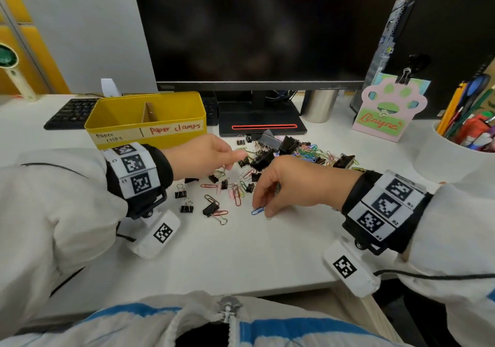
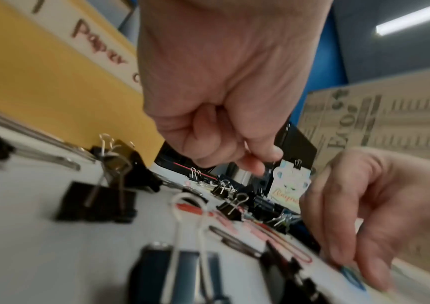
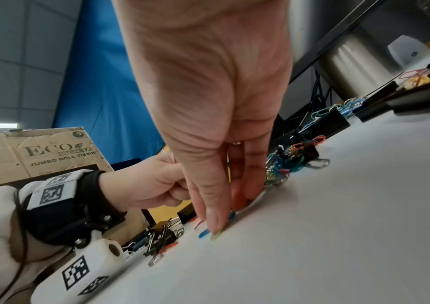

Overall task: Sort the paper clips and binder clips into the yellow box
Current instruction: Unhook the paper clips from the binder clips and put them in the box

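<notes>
The yellow box (image 1: 144, 121) stands at the back left of the white desk; a divider splits it into halves labelled "paper clips" and "paper clamps". Black binder clips (image 1: 263, 156) and coloured paper clips (image 1: 308, 151) lie heaped to its right, and more are scattered nearer me (image 1: 211, 208). My right hand (image 1: 261, 211) reaches down and pinches a blue paper clip (image 1: 257, 210) that lies flat on the desk, fingertips at both its ends (image 3: 216, 226). My left hand (image 1: 230, 163) hovers over the scattered clips with fingers curled into a fist (image 2: 247, 162); I see nothing in it.
A dark monitor (image 1: 267, 25) on its stand fills the back, with a keyboard (image 1: 69, 113) behind the box. A steel cup (image 1: 320, 105), a pink paw card (image 1: 388, 110) and a white pen pot (image 1: 452, 156) stand to the right. The desk's front edge (image 1: 241, 291) is close to my body.
</notes>
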